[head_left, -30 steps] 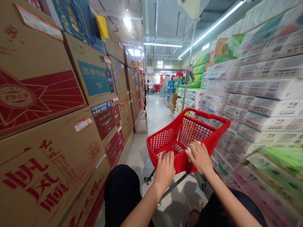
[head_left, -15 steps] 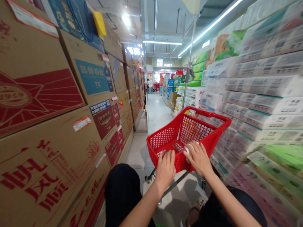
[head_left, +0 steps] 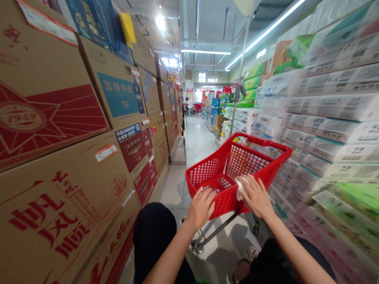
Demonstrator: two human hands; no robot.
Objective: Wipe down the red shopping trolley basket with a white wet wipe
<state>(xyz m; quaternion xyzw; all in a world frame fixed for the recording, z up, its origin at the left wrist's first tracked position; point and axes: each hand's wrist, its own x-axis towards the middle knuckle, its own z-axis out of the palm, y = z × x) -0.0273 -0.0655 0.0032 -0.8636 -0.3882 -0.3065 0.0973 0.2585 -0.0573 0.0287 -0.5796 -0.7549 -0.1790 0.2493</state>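
Note:
A red plastic shopping cart [head_left: 226,203] on a metal frame stands in front of me in the aisle, its basket seen from above. My left hand [head_left: 201,207] holds the near rim toward the left corner, with its fingers over the edge and its thumb outside. Farther right on the same rim, my right hand [head_left: 256,196] presses a crumpled white wipe [head_left: 241,188] against the plastic. Part of the wipe is hidden under the fingers. Both my knees show low in the view, one on each side of my arms.
Stacked cardboard boxes [head_left: 68,189] wall the left side. Packs of tissue paper [head_left: 331,134] are piled high on the right. A metal pole [head_left: 239,79] rises beyond the cart. The tiled floor [head_left: 194,134] runs toward distant shelves, where a person sits.
My left hand has slid left along the rim. My right hand has moved slightly right with the wipe, widening the space between the hands. The view has shifted a little.

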